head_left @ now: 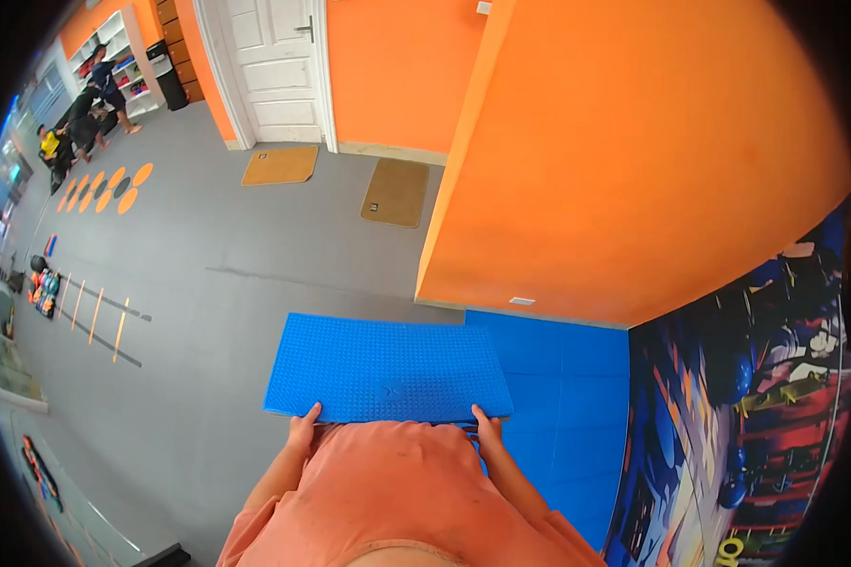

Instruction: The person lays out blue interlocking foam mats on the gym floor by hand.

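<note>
A blue textured foam mat (pixel 388 364) is held out flat in front of my waist, its near edge against my orange shirt. My left hand (pixel 303 425) grips the near left corner, thumb on top and the other fingers hidden beneath. At the near right corner my right hand (pixel 487 423) holds it the same way, its thumb also laid over the upper face. A small dark mark shows near the middle of the mat's near side.
Blue floor matting (pixel 567 406) lies to the right, below an orange wall (pixel 633 170). Two brown doormats (pixel 394 193) lie ahead near a white door (pixel 276 71). Far left, several people (pixel 109 80) are near shelves; a floor ladder (pixel 99 317) lies nearer.
</note>
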Available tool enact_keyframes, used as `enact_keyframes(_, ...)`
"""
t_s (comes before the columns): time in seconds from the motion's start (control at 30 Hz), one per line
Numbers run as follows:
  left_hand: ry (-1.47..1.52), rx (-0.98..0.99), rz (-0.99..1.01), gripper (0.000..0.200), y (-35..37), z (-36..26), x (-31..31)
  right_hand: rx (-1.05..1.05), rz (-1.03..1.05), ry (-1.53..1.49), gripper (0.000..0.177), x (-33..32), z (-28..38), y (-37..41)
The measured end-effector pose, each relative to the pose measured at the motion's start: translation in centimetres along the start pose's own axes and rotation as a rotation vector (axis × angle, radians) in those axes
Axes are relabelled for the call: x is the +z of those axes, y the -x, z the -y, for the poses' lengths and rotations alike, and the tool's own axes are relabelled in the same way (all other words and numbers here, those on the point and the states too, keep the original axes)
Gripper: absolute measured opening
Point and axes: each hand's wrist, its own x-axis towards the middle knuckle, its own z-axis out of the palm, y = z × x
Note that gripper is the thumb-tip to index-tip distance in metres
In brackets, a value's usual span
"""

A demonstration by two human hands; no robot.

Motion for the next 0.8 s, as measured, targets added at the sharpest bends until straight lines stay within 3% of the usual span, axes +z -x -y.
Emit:
enact_keyframes(0.03, 0.008, 0.001, -0.009, 0.041, -0.3, -0.8, -0.2, 0.031, 0.034, 0.043, 0.042, 0.1, 0.7, -0.6)
enact_keyframes(0.13, -0.231, -0.322, 0.067, 0.041, -1.4, -4.1, 0.1, -0.06, 0.042, 0.131, 0.04, 1.0, 1.1, -3.3)
enact_keyframes(0.3, -0.323, -0.342, 0.031, 0.04, -2.6, -6.0, 1.5, -0.03, 0.018, 0.05, 0.035, 1.9, 0.4, -5.7)
enact_keyframes(0.37, -0.386, -0.373, 0.033, 0.04, -4.2, -6.2, 1.1, 0.279, -0.004, 0.129, 0.03, 1.7, 1.0, -6.8)
enact_keyframes(0.5, -0.488, -0.522, 0.067, 0.04, -8.5, -6.6, 1.1, 0.275, 0.004, 0.05, 0.029, 2.0, 0.9, -9.2)
enact_keyframes(0.6, -0.518, -0.363, 0.198, 0.045, -8.4, -10.6, 3.6, 0.305, 0.099, -0.003, 0.035, 2.7, 3.7, -9.6)
enact_keyframes(0.73, -0.389, -0.112, 0.213, 0.043, -8.5, -18.0, 8.1, 0.117, 0.113, -0.11, 0.031, 4.4, 10.4, -7.9)
enact_keyframes(0.8, -0.298, 0.129, 0.143, 0.041, -5.6, -22.8, 11.2, 0.025, 0.146, -0.105, 0.032, 4.7, 14.4, -7.7)
